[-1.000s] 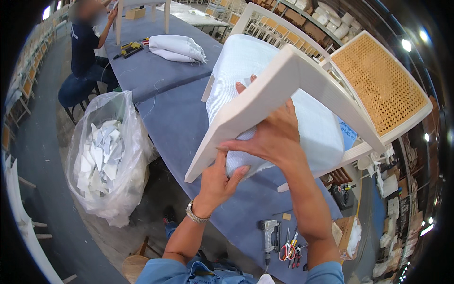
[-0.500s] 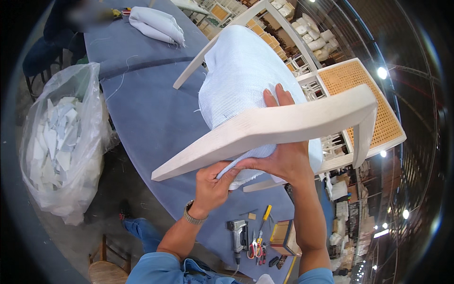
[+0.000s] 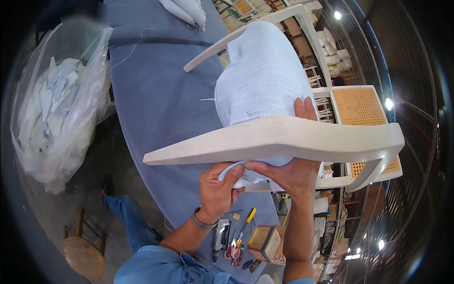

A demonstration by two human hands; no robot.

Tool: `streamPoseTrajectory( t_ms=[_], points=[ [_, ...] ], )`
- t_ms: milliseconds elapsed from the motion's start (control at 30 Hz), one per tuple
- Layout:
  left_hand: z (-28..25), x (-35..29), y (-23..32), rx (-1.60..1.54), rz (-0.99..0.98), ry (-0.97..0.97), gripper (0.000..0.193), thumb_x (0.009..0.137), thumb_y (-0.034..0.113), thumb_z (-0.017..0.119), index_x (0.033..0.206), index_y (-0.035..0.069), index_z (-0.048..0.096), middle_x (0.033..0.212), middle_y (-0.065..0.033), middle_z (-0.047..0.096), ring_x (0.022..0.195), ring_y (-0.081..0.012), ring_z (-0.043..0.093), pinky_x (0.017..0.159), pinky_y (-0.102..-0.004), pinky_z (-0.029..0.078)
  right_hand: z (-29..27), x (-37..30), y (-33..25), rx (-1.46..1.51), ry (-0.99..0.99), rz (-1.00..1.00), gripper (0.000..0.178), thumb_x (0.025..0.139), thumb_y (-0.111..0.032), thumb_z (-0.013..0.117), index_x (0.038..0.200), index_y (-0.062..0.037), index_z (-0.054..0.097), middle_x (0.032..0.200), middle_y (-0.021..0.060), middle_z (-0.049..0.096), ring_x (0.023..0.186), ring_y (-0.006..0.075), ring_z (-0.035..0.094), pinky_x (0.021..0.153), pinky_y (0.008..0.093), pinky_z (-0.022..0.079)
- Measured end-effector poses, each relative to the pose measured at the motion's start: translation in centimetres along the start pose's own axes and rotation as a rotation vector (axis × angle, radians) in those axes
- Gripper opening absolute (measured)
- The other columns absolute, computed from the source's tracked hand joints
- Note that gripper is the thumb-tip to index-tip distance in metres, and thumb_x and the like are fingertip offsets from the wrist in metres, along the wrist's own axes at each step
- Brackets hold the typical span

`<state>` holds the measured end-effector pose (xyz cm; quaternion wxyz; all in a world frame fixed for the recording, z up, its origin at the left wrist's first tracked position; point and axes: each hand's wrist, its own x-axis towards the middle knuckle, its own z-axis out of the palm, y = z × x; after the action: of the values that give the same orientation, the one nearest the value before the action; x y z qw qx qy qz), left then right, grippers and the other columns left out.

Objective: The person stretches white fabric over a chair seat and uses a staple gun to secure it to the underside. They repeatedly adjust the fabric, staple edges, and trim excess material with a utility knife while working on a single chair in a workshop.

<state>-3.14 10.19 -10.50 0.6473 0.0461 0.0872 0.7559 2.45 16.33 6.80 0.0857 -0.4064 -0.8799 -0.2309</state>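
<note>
Fabric pinched at the chair's near edge, scraps in a bag to the left

A pale wooden chair point(image 3: 227, 144) is tipped over the blue-grey table point(image 3: 156, 104), its caned panel point(image 3: 359, 106) to the right. Light blue fabric point(image 3: 265, 71) covers its padded seat. The left hand point(image 3: 216, 191) holds the near edge of this fabric in a narrow pinch between thumb and fingers. The right hand point(image 3: 300, 175) is spread wide against the seat, its thumb near the left thumb, two fingertips showing beyond the wooden side piece.

Far left, beside the table, a clear plastic bag point(image 3: 97, 54) holds a heap of angular white and pale grey scraps point(image 3: 54, 104). Near right, an open box point(image 3: 265, 239) sits on the table; its contents cannot be made out. Just left of it lie scissors point(image 3: 231, 250) and a staple gun point(image 3: 219, 239).
</note>
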Motion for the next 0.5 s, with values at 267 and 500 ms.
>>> streamPoseTrajectory(
  t_ms=[267,500],
  points=[
    [-0.2,0.6,-1.9,0.05,0.099,0.051,0.018,0.098,0.015,0.072,0.101,-0.002,0.075,0.07,-0.0056,0.069,0.05,-0.005,0.056,0.043,-0.0196,0.04,0.1,-0.1,0.2,0.038,0.021,-0.004,0.134,0.049,-0.059,0.097,0.155,-0.001,0.038,0.157,0.0274,0.037,0.145,0.0429,0.04,0.115,0.0522,0.037],
    [-0.8,1.8,-2.9,0.063,0.229,0.005,0.013,0.096,0.011,0.073,0.1,-0.001,0.074,0.077,-0.004,0.071,0.053,-0.0058,0.059,0.045,-0.0208,0.044,0.0,0.1,0.0,0.035,0.021,-0.023,0.137,0.048,-0.059,0.097,0.154,0.002,0.037,0.157,0.0276,0.037,0.144,0.0433,0.041,0.115,0.052,0.039]
  ],
)
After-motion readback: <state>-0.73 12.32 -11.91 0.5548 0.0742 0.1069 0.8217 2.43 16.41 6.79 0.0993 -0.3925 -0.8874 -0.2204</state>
